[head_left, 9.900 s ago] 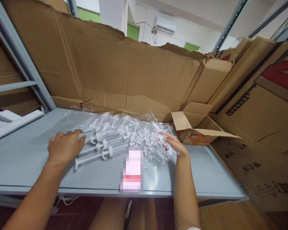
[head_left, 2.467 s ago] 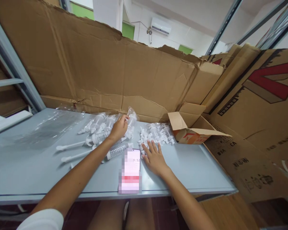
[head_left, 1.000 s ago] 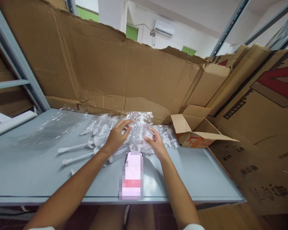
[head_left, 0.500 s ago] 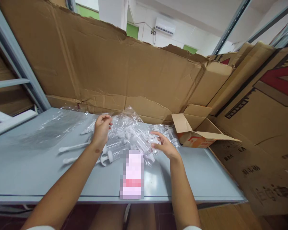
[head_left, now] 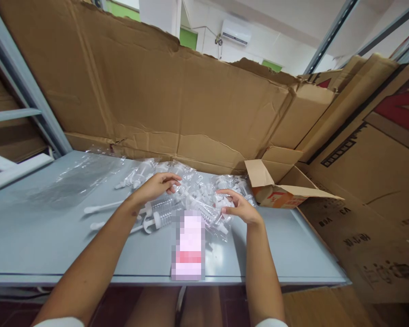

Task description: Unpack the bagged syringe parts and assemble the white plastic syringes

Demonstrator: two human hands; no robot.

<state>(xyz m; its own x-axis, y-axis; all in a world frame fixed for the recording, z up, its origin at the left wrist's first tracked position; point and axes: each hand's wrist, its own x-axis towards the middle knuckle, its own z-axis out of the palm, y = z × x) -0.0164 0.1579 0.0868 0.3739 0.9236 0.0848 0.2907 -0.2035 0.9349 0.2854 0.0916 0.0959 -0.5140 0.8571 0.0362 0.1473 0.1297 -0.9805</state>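
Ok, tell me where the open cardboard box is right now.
In the head view, the open cardboard box sits on the right of the grey table, just right of the bagged white plastic parts.

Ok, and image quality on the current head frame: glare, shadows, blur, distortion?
Head view: glare on the tabletop right of the pixelated phone; highlights on the clear bags muddle the white parts inside; soft shadow beside the right hand; wide-angle lean on the left shelf post; fine detail soft, no strong motion blur evident.
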